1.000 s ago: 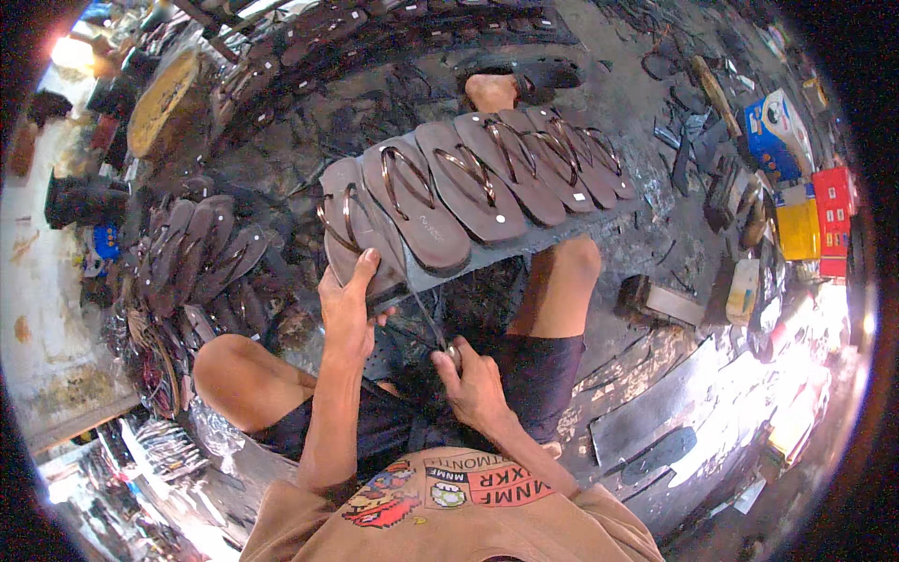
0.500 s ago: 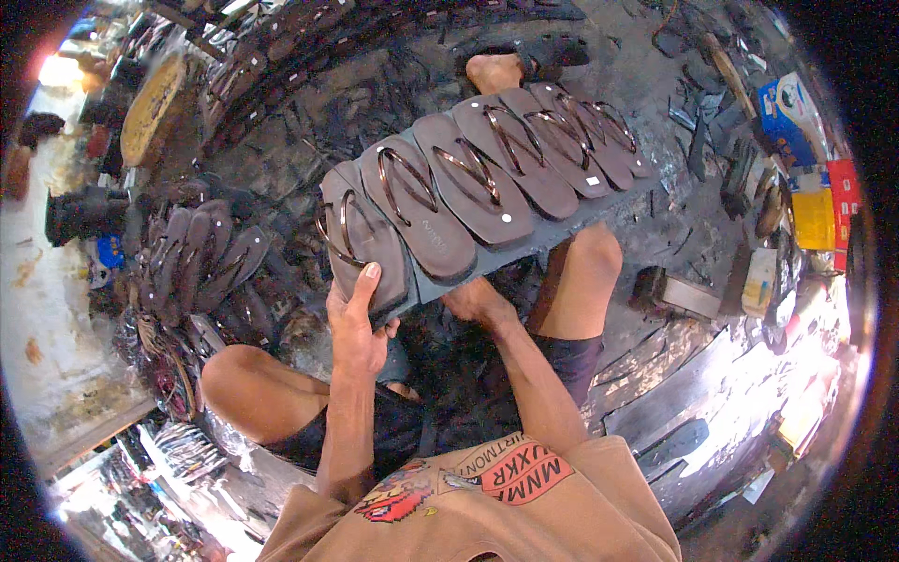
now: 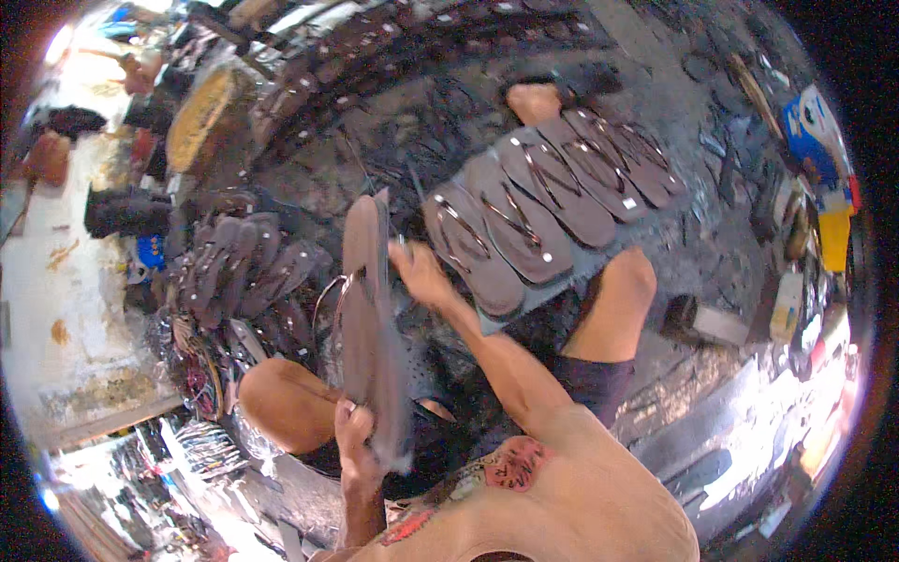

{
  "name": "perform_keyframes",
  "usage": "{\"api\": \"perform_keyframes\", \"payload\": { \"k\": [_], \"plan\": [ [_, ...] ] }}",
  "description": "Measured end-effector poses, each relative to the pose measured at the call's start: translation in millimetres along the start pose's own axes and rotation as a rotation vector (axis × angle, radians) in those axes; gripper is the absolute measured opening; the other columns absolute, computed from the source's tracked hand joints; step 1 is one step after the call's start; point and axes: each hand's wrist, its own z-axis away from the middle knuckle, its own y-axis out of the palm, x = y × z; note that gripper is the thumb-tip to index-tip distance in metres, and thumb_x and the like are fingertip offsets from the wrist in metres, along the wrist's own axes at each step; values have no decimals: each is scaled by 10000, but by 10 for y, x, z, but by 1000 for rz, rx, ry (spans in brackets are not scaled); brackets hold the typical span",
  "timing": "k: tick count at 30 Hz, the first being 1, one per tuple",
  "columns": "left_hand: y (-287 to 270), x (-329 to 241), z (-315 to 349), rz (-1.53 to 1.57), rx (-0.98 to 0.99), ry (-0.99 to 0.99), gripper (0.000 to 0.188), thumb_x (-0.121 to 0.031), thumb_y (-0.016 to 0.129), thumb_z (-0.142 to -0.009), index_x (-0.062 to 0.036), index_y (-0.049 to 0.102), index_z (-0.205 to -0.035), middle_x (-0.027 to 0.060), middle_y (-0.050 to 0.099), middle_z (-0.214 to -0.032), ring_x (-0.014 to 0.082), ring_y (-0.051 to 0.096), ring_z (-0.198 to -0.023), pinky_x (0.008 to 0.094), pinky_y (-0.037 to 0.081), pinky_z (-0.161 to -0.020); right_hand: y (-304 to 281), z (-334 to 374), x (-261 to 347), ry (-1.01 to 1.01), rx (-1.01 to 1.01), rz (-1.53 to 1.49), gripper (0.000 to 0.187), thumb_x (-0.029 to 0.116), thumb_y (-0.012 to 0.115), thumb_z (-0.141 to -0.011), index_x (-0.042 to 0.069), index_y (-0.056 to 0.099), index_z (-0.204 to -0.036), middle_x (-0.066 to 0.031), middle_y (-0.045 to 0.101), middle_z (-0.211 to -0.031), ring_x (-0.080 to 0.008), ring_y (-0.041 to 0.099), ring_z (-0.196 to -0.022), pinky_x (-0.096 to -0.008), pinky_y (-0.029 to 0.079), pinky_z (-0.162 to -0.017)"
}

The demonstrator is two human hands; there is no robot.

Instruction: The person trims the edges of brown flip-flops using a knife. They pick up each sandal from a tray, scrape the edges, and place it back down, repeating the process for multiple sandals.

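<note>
My left hand (image 3: 354, 433) grips the heel end of a brown flip-flop (image 3: 363, 309) turned on its edge, its thong strap sticking out to the left. The lower part of the sole is blurred by motion. My right hand (image 3: 423, 276) is just right of the flip-flop's toe end; its fingers are smeared, so whether they touch the sole is unclear. To the right, several similar brown flip-flops (image 3: 562, 201) with glossy brown straps lie side by side on a grey sheet (image 3: 538, 300) above my right leg. White dots mark some of the soles.
A heap of brown flip-flops (image 3: 229, 267) is at the left, with long rows of more (image 3: 403, 56) at the far side. A yellowish oval board (image 3: 199, 122) stands far left. A bare foot (image 3: 536, 101) is beyond the sheet. Dark scraps litter the floor; a box-shaped block (image 3: 716, 323) sits right.
The leftmost flip-flop has come off the row, now tilted on edge in my left hand, nearer my body. My right hand has moved from beneath the sheet to the row's left end.
</note>
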Motion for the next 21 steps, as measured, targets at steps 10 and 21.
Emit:
{"api": "perform_keyframes", "payload": {
  "k": [10, 21],
  "plan": [
    [-103, -316, 213, -307, 170, 375, 852, -357, 891, -769, 13, 466, -1407, 94, 627, -1235, 213, 601, -1113, 351, 470, -1015, -756, 683, 2663, -57, 88, -234, 346, 294, 760, -930, -8, 665, -1070, 3, 626, -763, -57, 546, -697, -266, 472, -617],
    [-362, -769, 175, -121, 133, 107, 455, -374, 639, -1012, -24, 610, -1301, -10, 663, -1137, 92, 597, -1016, 260, 470, -897, -1496, 2253, 2433, -33, 313, 480, 310, 319, 502, -1046, 30, 608, -1081, -152, 564, -659, -311, 590, -555, -376, 451, -544]
  ]
}}
